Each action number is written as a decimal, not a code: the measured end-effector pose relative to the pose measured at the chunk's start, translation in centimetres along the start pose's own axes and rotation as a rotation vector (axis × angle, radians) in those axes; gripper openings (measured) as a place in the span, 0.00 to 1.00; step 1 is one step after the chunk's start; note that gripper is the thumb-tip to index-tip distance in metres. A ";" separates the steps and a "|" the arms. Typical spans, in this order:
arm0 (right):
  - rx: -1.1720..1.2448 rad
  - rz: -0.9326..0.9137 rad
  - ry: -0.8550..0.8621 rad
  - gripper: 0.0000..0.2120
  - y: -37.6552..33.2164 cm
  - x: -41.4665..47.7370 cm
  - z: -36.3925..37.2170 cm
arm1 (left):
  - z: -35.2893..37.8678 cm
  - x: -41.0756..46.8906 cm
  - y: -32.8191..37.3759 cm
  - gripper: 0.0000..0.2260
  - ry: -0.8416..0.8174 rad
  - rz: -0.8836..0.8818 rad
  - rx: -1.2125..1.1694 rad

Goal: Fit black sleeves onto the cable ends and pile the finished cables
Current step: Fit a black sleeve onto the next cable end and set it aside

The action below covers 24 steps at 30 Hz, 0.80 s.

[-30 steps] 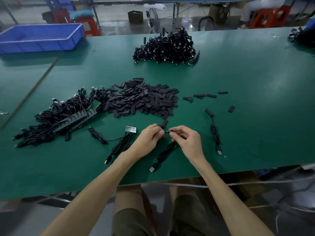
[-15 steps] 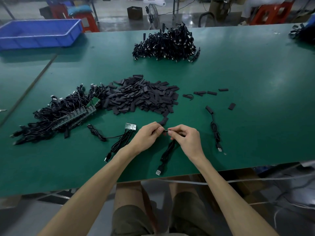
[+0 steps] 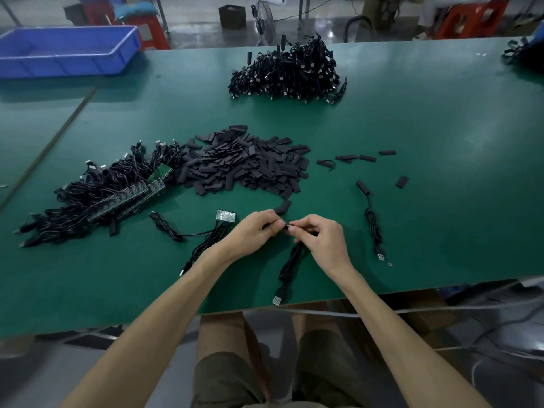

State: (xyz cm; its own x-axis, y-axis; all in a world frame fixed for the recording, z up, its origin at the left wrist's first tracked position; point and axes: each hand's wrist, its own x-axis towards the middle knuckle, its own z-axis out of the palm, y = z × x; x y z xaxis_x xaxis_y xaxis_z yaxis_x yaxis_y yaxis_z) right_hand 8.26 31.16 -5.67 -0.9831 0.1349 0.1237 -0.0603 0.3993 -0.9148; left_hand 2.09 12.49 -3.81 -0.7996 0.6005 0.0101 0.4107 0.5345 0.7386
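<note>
At the counter's near edge, the left hand pinches a sleeve and the right hand pinches the cable end, fingertips meeting. Fitting seems underway; the next move calls for pushing the sleeve fully on.

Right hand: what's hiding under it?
A black cable comes out from under the right hand and ends in a plug near the table edge. Its other end is covered by the fingers, so it cannot be seen.

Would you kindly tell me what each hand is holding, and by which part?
The left hand pinches a black sleeve, mostly hidden between its fingertips; the right hand pinches a cable near its plugless end.
</note>
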 end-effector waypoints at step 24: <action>0.273 0.059 -0.026 0.01 0.0 0.5 -0.3 | 0.3 -0.7 -0.1 0.09 0.159 0.041 -0.177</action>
State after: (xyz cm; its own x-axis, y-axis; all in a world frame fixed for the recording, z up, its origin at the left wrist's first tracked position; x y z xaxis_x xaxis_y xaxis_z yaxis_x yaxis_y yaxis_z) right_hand 7.82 31.46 -5.52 -0.9901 0.1262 0.0610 -0.0442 0.1317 -0.9903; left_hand 2.71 12.22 -4.04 -0.8486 0.5109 0.1376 0.3717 0.3905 0.8422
